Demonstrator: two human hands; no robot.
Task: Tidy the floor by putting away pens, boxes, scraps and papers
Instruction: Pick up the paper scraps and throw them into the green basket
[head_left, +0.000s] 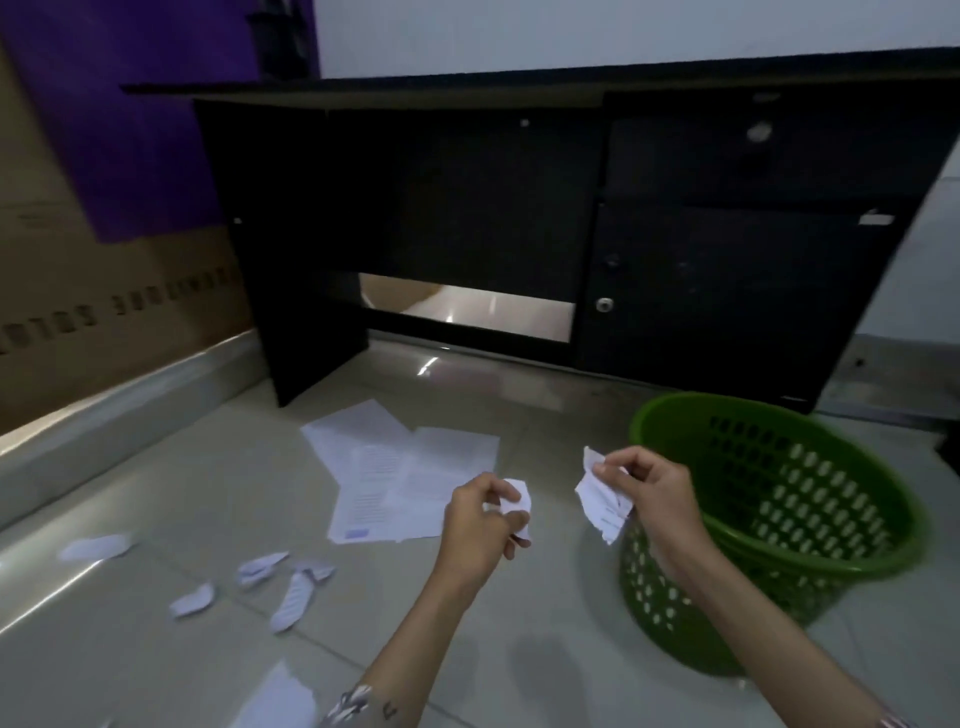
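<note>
My left hand (480, 519) is closed around a small white paper scrap (519, 493) above the floor tiles. My right hand (652, 491) pinches a larger torn paper scrap (600, 501) beside the near rim of a green plastic basket (831, 561). Three printed paper sheets (400, 467) lie overlapping on the floor in front of the desk. Several torn paper scraps (291, 597) are scattered on the tiles at the lower left, with a bigger piece (280, 699) near the bottom edge.
A black desk (519, 208) with a drawer unit on its right stands against the wall ahead. A cardboard panel (104, 312) and purple sheet lean along the left wall above a grey skirting.
</note>
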